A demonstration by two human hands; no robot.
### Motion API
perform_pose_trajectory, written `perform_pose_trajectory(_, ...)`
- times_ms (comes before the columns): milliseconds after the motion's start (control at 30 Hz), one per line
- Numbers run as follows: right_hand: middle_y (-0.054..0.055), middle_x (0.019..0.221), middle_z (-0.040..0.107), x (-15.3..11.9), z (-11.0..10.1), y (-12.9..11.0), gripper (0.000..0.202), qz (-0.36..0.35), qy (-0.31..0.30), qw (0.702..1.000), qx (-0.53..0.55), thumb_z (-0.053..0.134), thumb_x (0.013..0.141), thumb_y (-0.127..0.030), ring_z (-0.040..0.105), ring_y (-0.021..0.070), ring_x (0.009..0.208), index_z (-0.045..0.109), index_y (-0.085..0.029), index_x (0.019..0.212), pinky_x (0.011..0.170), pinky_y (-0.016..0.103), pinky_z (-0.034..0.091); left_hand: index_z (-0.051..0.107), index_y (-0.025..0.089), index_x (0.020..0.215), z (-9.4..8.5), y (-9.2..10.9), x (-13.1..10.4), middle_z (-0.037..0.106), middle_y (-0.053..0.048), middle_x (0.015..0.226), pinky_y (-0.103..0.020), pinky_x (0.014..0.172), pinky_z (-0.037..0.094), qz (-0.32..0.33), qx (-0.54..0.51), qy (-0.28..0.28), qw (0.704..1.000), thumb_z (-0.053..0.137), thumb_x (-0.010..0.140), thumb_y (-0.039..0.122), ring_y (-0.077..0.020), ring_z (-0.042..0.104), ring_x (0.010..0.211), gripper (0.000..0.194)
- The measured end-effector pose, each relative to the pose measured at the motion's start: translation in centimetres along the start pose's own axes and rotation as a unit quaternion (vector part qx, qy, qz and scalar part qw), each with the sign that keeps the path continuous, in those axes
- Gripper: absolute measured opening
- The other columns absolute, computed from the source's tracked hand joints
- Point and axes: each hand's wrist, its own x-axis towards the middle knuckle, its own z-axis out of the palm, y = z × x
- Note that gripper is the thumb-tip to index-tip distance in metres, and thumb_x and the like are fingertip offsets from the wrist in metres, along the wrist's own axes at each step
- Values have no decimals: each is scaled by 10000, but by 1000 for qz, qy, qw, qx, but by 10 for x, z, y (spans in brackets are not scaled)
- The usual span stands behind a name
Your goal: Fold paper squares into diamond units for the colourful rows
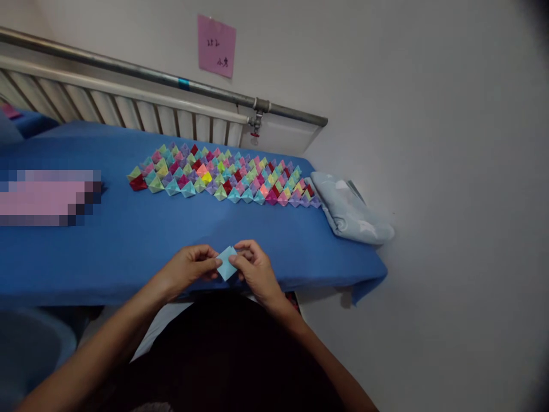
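Observation:
Between my two hands is a small light-blue folded paper square (pixel 226 268), turned so one corner points down toward me. My left hand (pixel 196 264) pinches its left corner between thumb and fingers. On the right side, my right hand (pixel 254 268) grips it the same way, thumb on the front face. The paper is held over the near edge of the blue cloth (pixel 146 246). Beyond my hands, rows of folded paper pieces (pixel 221 193) in many colours lie side by side on the cloth.
At the right end of the rows lies a folded pale-blue patterned fabric (pixel 349 209). A radiator (pixel 146 113) and a metal pipe (pixel 141 64) run along the wall behind. A pink note (pixel 217 48) hangs above. A blurred pink item (pixel 43 197) lies left; a blue basin (pixel 34 349) sits below.

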Motion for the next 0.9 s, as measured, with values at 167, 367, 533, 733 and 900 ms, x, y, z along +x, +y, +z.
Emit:
perform_pose_trajectory(167,-73,675,551,6,-2,9,262,-9,-3,999,-40,643,703,-281,497,91,570,538,-235,938,552,212,395,660,186,700,-2,-1,3,660,2,591,-270,587,460,7,43,6,999,765,539,438,-145,581,561,317)
perform_pose_trajectory(367,-47,742,579,12,-4,16,268,-77,5,958,-275,611,799,-259,540,115,648,576,-252,1065,603,236,403,649,219,726,-3,-9,14,597,40,541,-243,497,357,14,167,63,984,689,567,364,-149,528,509,219)
perform_pose_trajectory(533,-4,811,619,13,-1,7,195,-130,-21,877,-461,590,851,-204,557,148,739,607,-219,1044,671,271,390,659,227,749,-3,-12,18,630,24,576,-259,551,346,45,303,88,948,639,653,264,-165,559,545,105)
perform_pose_trajectory(733,54,955,638,10,-2,8,88,-194,-32,811,-550,581,909,-233,564,179,878,653,-199,948,744,288,409,673,201,930,-4,-19,16,651,-35,737,-288,602,358,95,481,112,864,618,763,269,-213,593,684,188)
perform_pose_trajectory(900,53,911,660,3,-8,14,188,-246,-67,787,-562,496,943,-146,534,178,855,674,-203,927,795,300,412,671,204,860,-11,-36,17,655,-60,896,-326,750,407,312,517,73,794,523,870,230,-209,573,830,151)
